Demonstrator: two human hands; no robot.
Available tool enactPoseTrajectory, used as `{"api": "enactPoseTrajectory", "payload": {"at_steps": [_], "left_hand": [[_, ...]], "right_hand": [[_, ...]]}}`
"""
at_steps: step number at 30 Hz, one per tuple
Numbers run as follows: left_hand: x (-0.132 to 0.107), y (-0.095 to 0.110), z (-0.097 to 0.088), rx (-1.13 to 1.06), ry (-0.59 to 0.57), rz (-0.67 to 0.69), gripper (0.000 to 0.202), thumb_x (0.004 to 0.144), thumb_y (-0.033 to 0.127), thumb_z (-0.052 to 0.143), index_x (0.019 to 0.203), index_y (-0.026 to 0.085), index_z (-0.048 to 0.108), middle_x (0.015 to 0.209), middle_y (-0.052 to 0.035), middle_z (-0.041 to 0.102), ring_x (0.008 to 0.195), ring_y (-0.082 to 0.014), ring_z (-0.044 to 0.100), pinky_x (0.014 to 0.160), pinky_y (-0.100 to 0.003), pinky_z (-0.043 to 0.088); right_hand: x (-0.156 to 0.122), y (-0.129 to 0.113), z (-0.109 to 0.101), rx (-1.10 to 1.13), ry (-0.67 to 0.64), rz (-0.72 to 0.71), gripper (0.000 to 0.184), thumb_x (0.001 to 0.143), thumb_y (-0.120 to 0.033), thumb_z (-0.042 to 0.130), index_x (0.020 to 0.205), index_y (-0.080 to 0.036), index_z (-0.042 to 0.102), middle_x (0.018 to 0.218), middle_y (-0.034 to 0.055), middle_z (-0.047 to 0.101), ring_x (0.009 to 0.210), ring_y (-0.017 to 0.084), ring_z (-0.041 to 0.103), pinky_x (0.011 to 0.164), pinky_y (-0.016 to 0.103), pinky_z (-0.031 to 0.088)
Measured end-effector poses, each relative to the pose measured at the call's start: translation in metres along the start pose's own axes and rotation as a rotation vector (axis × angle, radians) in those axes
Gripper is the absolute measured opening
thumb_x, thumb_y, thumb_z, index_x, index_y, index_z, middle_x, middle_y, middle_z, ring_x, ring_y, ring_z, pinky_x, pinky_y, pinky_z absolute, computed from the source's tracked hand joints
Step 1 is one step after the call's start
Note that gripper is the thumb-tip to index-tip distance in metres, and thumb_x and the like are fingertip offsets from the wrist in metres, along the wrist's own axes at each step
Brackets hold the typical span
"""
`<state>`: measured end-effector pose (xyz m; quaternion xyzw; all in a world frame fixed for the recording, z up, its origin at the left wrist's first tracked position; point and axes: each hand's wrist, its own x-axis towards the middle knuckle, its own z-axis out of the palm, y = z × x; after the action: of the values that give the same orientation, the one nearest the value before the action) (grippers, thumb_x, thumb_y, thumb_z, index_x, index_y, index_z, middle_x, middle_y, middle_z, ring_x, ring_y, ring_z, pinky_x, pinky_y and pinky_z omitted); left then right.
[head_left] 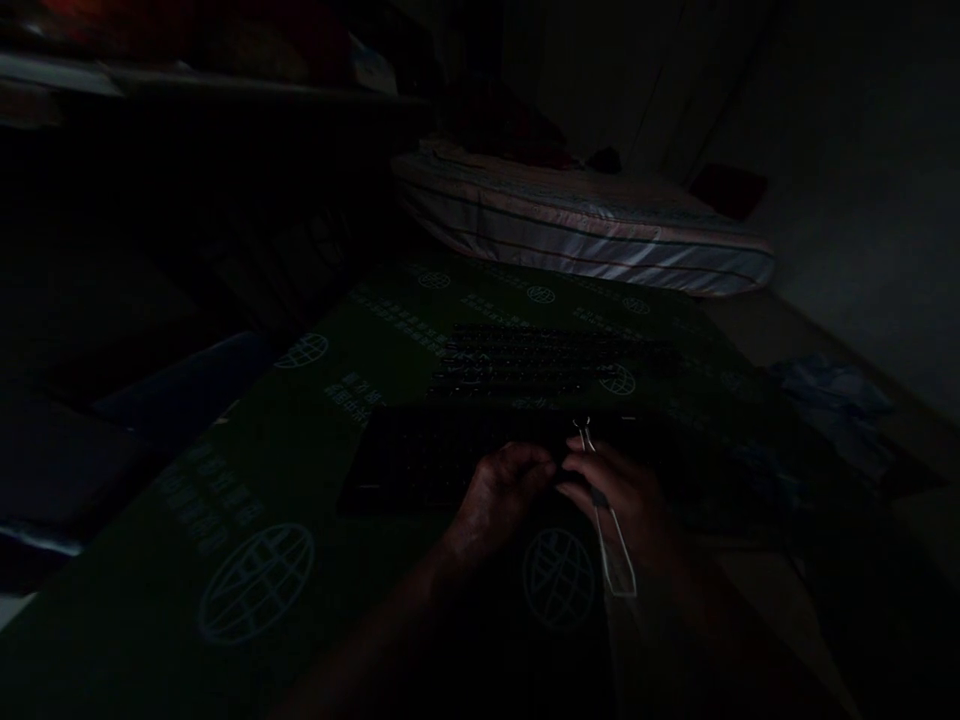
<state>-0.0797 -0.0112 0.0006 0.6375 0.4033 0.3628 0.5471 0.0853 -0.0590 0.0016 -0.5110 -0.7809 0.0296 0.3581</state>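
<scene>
A black keyboard [435,450] lies on the green printed board [352,570], its surface very dark. Behind it, several dark keycaps [517,360] are laid out in rows. Above the keyboard's front part, my left hand [502,490] is closed in a pinch, and whatever lies between its fingertips is too dark to make out. My right hand [619,490] is closed around a wire keycap puller [619,560], whose bent tips point away from me while its loop hangs toward me. The fingertips of both hands nearly meet.
A striped mattress [600,230] lies beyond the board. Crumpled cloth [832,390] rests at the right, near the pale wall [877,180]. At upper left runs a shelf edge [225,85] with things on it. The room is very dim.
</scene>
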Motion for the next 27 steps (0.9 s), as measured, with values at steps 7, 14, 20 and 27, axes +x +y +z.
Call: {"api": "enactPoseTrajectory", "payload": {"at_steps": [7, 14, 20, 27], "left_hand": [[-0.001, 0.002, -0.001, -0.067, -0.050, -0.059, 0.014, 0.075, 0.029, 0.058, 0.076, 0.016, 0.063, 0.075, 0.0001, 0.062, 0.073, -0.0128, 0.057, 0.067, -0.022, 0.046], [-0.002, 0.002, -0.002, -0.085, -0.046, -0.091, 0.013, 0.075, 0.028, 0.059, 0.080, 0.017, 0.058, 0.079, 0.0003, 0.062, 0.076, -0.0130, 0.059, 0.068, -0.023, 0.047], [0.000, 0.001, -0.004, -0.031, -0.064, -0.070, 0.022, 0.077, 0.033, 0.058, 0.093, 0.019, 0.055, 0.089, -0.0023, 0.065, 0.083, -0.0157, 0.061, 0.072, -0.026, 0.048], [-0.001, -0.002, -0.002, 0.061, -0.041, -0.116, 0.022, 0.075, 0.028, 0.059, 0.095, 0.020, 0.057, 0.091, -0.0020, 0.067, 0.083, -0.0149, 0.062, 0.075, -0.026, 0.050]], "right_hand": [[0.009, 0.002, -0.007, -0.144, -0.121, -0.084, 0.012, 0.080, -0.020, 0.059, 0.091, -0.020, 0.061, 0.100, 0.0088, 0.063, 0.092, 0.019, 0.061, 0.081, 0.030, 0.050], [0.017, 0.005, -0.010, -0.147, -0.221, -0.148, 0.011, 0.080, -0.024, 0.059, 0.090, -0.022, 0.063, 0.097, 0.0071, 0.064, 0.088, 0.017, 0.061, 0.076, 0.029, 0.050], [0.027, 0.040, -0.017, -0.178, -0.138, -0.151, 0.017, 0.082, -0.024, 0.057, 0.097, -0.021, 0.064, 0.096, 0.0069, 0.065, 0.087, 0.016, 0.061, 0.075, 0.027, 0.049], [0.052, 0.123, -0.024, -0.419, -0.158, 0.070, 0.019, 0.082, -0.030, 0.056, 0.095, -0.024, 0.068, 0.090, 0.0047, 0.068, 0.077, 0.016, 0.063, 0.066, 0.026, 0.047]]}}
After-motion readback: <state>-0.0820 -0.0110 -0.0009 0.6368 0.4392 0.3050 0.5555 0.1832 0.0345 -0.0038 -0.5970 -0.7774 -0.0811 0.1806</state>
